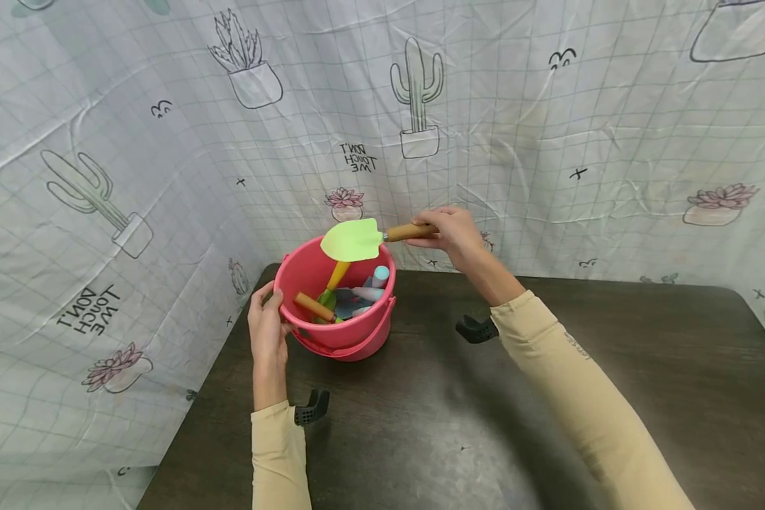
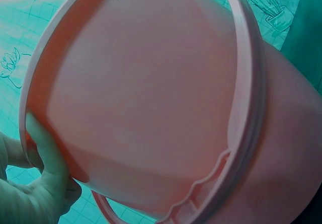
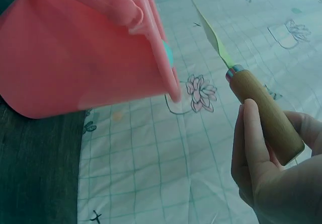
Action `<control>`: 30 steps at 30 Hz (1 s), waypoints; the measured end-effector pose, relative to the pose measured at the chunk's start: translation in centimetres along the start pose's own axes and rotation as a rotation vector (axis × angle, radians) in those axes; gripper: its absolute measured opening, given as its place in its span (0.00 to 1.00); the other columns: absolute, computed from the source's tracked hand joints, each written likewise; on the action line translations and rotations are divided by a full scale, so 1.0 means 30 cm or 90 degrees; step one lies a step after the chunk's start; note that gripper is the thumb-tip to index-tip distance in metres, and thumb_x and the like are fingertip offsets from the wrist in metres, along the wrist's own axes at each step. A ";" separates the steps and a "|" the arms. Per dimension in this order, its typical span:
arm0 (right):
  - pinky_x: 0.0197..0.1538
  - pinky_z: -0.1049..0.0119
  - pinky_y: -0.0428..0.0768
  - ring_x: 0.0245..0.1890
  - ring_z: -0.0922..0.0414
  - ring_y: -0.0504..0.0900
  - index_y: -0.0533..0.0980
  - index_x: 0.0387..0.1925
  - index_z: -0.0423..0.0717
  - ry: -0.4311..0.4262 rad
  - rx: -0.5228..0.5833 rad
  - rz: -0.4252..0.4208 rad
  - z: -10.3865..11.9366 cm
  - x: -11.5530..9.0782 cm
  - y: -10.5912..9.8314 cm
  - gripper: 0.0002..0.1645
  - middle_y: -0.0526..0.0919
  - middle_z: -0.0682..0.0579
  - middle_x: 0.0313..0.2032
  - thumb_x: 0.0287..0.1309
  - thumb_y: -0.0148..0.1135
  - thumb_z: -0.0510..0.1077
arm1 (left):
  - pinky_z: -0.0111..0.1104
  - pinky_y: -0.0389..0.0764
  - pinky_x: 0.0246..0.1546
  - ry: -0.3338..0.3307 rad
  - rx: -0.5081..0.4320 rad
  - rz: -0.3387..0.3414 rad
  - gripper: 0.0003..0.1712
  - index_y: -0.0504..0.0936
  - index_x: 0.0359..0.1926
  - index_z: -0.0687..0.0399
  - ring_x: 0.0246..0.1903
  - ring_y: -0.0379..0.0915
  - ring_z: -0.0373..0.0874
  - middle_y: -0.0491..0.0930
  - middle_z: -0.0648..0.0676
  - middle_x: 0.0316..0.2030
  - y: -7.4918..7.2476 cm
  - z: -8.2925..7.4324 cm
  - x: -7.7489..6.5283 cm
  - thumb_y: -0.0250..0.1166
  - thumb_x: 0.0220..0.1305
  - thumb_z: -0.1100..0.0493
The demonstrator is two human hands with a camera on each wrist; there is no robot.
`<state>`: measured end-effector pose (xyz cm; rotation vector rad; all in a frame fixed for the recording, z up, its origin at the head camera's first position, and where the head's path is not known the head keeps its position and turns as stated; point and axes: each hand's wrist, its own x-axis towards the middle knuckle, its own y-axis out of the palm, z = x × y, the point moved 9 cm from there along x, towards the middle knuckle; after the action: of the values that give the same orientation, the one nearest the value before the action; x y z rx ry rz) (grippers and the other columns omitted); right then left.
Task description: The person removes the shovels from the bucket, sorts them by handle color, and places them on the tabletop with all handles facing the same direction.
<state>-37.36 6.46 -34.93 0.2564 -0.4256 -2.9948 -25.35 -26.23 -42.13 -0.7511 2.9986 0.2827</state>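
A pink bucket (image 1: 357, 347) stands near the back left of the dark table, its carrying handle hanging down in front. My left hand (image 1: 268, 319) grips its left rim; the left wrist view shows the thumb inside the bucket wall (image 2: 141, 93). Above the bucket's mouth my right hand (image 1: 449, 230) holds a hand trowel (image 1: 353, 241) by its wooden handle (image 3: 266, 116), the yellow-green blade pointing left. Inside the bucket lie a wooden-handled tool (image 1: 314, 307), a yellow-handled tool (image 1: 338, 275) and pale blue and pink bottle-like items (image 1: 370, 292), partly hidden.
The dark wooden table (image 1: 580, 368) reaches to the right and toward me. Behind it and on the left hangs a white cloth (image 1: 516, 142) printed with a grid and cacti. Black wrist-camera mounts (image 1: 312, 408) jut out by both sleeves.
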 end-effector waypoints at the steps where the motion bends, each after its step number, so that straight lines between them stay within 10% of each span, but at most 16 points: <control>1: 0.48 0.58 0.86 0.55 0.42 0.78 0.77 0.33 0.35 0.013 0.015 0.001 -0.005 -0.001 -0.013 0.06 0.74 0.41 0.48 0.68 0.58 0.32 | 0.24 0.79 0.23 0.000 0.000 0.000 0.25 0.66 0.72 0.59 0.25 0.79 0.38 0.75 0.67 0.58 0.001 0.001 0.000 0.53 0.81 0.57; 12: 0.55 0.57 0.83 0.59 0.45 0.72 0.68 0.51 0.34 0.150 0.157 0.026 -0.050 -0.034 -0.106 0.10 0.63 0.43 0.58 0.70 0.53 0.28 | 0.27 0.83 0.27 0.003 -0.007 -0.006 0.24 0.67 0.72 0.59 0.34 0.85 0.45 0.76 0.66 0.59 0.001 0.002 0.004 0.54 0.81 0.57; 21: 0.48 0.63 0.85 0.39 0.51 0.89 0.66 0.63 0.27 0.144 0.125 0.123 -0.041 -0.070 -0.125 0.20 0.84 0.43 0.43 0.72 0.52 0.28 | 0.31 0.86 0.34 -0.002 0.007 -0.010 0.25 0.67 0.72 0.58 0.43 0.86 0.47 0.77 0.65 0.62 -0.002 0.010 0.005 0.53 0.81 0.56; 30: 0.49 0.65 0.84 0.41 0.54 0.86 0.60 0.66 0.26 0.162 0.108 0.158 -0.073 -0.095 -0.169 0.24 0.82 0.43 0.42 0.73 0.50 0.27 | 0.31 0.86 0.35 0.001 0.010 -0.014 0.24 0.67 0.72 0.58 0.43 0.86 0.46 0.77 0.64 0.62 0.002 0.008 0.001 0.53 0.81 0.57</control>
<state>-34.57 11.07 -38.01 0.5482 -0.6319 -2.6425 -25.41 -26.14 -42.34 -0.7826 2.9884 0.2581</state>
